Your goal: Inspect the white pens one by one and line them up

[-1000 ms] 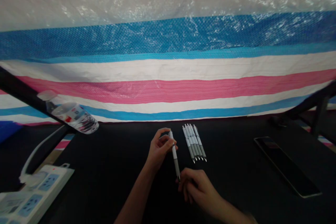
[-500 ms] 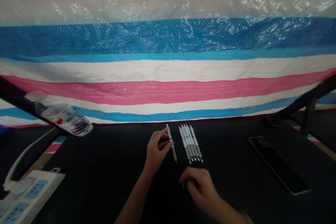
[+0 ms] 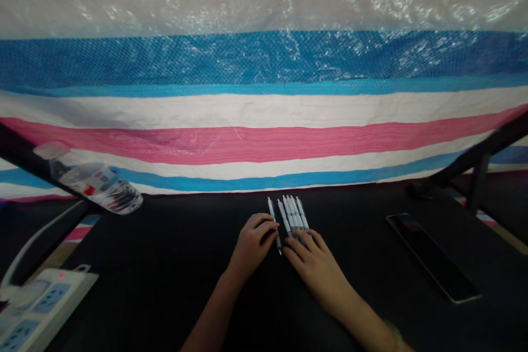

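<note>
Near the table's far edge, a white pen with a grey grip lies point toward me. My left hand has thumb and fingers closed on its middle. Just to the right, several matching white pens lie side by side in a tight row; the leftmost one stands slightly apart at its top. My right hand lies palm down over their lower ends, fingers spread and touching them. Its fingers hide the pens' grips and tips.
A black phone lies on the black table at the right. At the left are a white power strip with a red light and a clear plastic bottle. Striped plastic sheeting hangs behind.
My left hand has brought its pen right, closer to the row, and laid it lower. My right hand has moved forward from below the row, uncurling its fingers onto the pens.
</note>
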A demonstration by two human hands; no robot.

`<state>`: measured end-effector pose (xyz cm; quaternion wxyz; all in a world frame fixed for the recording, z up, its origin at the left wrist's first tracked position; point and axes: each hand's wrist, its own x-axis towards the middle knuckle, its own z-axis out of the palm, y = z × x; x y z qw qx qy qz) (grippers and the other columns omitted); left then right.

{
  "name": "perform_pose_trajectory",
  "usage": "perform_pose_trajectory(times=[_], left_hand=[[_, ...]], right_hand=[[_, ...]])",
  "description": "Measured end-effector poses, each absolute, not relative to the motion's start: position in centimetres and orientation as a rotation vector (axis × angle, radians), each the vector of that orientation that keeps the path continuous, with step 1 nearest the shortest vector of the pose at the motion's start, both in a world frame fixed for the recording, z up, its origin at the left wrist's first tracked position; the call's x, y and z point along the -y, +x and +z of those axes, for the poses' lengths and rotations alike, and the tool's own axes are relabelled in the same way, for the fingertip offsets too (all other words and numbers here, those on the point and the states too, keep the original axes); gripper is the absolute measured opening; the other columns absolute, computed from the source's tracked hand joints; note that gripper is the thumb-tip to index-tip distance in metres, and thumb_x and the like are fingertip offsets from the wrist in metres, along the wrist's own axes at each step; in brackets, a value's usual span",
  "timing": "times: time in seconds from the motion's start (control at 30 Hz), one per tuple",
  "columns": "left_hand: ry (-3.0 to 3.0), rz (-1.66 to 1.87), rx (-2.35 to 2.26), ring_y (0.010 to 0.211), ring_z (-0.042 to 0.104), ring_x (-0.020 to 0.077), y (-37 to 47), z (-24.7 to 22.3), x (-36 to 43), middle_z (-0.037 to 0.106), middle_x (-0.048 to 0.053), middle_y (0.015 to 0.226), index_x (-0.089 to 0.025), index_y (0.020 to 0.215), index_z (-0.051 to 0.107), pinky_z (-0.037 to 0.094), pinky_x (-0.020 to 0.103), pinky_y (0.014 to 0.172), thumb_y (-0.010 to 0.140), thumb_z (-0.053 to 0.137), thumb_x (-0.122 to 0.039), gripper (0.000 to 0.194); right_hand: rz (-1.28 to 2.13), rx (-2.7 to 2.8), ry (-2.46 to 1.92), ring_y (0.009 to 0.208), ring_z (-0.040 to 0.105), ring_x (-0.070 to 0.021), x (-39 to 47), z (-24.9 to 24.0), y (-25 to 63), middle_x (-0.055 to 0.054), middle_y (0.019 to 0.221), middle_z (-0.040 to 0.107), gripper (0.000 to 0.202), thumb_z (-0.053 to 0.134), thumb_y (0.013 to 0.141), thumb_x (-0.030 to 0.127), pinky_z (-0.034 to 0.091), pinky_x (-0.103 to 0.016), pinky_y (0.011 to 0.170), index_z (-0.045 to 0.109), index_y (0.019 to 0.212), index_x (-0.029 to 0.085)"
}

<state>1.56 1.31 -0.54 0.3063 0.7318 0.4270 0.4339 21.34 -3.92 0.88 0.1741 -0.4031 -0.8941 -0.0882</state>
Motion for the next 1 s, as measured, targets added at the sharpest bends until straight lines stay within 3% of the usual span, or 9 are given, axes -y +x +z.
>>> perform_pose_trajectory(times=[0.3,0.47,0.57,0.7,0.8,0.9,0.97,1.0], left_hand=[[1.977,1.134,-1.125,0.103,0.064,0.0279,1.6,-0.4,-1.1,0.070,0.010,0.106,-0.027,0.100,0.078,0.051,0.044,0.092,0.084,0.067,-0.017,0.021],[1.797,1.249,-1.174,0.100,0.065,0.0262,1.5,0.3,-1.2,0.070,0.009,0.105,-0.025,0.105,0.076,0.052,0.041,0.091,0.085,0.068,-0.020,0.022],[1.497,1.331,-1.193,0.091,0.069,0.0233,1.3,0.5,-1.2,0.069,0.009,0.105,-0.023,0.112,0.071,0.057,0.036,0.080,0.084,0.070,-0.028,0.028],[1.053,1.206,-0.996,0.071,0.071,0.0192,1.2,1.1,-1.1,0.071,0.009,0.099,-0.018,0.113,0.065,0.059,0.032,0.065,0.079,0.075,-0.042,0.043],[0.856,1.124,-0.868,0.065,0.070,0.0166,1.1,1.6,-1.0,0.073,0.007,0.082,-0.014,0.102,0.068,0.056,0.026,0.061,0.071,0.084,-0.042,0.045],[0.741,1.156,-0.812,0.063,0.068,0.0138,0.8,1.8,-1.0,0.074,0.005,0.077,-0.013,0.100,0.072,0.053,0.022,0.061,0.066,0.089,-0.034,0.043],[0.684,1.186,-0.787,0.064,0.068,0.0136,0.5,1.7,-1.1,0.075,0.006,0.079,-0.013,0.103,0.073,0.053,0.022,0.063,0.067,0.089,-0.030,0.043],[0.663,1.194,-0.774,0.065,0.069,0.0137,0.4,1.7,-1.1,0.075,0.007,0.080,-0.013,0.105,0.074,0.054,0.022,0.064,0.067,0.089,-0.029,0.043]], right_hand=[[-0.177,2.550,-0.958,0.106,0.060,-0.0259,4.0,1.9,21.2,-0.005,0.098,0.071,0.015,0.056,0.095,0.009,0.044,-0.048,0.103,0.067,0.088,0.019],[0.164,2.097,-0.976,0.094,0.065,-0.0231,5.0,3.1,21.5,-0.009,0.102,0.069,0.023,0.052,0.094,0.006,0.054,-0.040,0.084,0.063,0.108,0.020],[0.216,1.772,-0.987,0.091,0.068,-0.0217,6.3,3.1,21.5,-0.008,0.100,0.070,0.032,0.059,0.089,0.002,0.056,-0.034,0.078,0.062,0.112,0.024],[0.121,2.002,-0.759,0.093,0.070,-0.0223,7.5,3.0,20.8,-0.011,0.104,0.073,0.033,0.056,0.091,0.005,0.058,-0.031,0.074,0.061,0.120,0.021],[0.173,2.183,-0.650,0.089,0.070,-0.0202,7.7,2.9,20.0,-0.010,0.102,0.074,0.025,0.049,0.097,0.009,0.058,-0.028,0.068,0.062,0.116,0.017],[0.368,2.173,-0.709,0.099,0.068,-0.0205,8.1,2.4,19.1,-0.011,0.113,0.070,0.029,0.047,0.094,0.005,0.058,-0.029,0.077,0.061,0.116,0.019],[0.664,1.959,-0.843,0.110,0.064,-0.0234,8.6,1.9,18.5,-0.015,0.131,0.058,0.036,0.048,0.092,0.007,0.058,-0.034,0.083,0.057,0.123,0.021],[0.881,1.763,-0.919,0.106,0.064,-0.0223,8.8,1.6,18.2,-0.016,0.137,0.052,0.038,0.052,0.091,0.011,0.059,-0.032,0.077,0.052,0.128,0.023]])
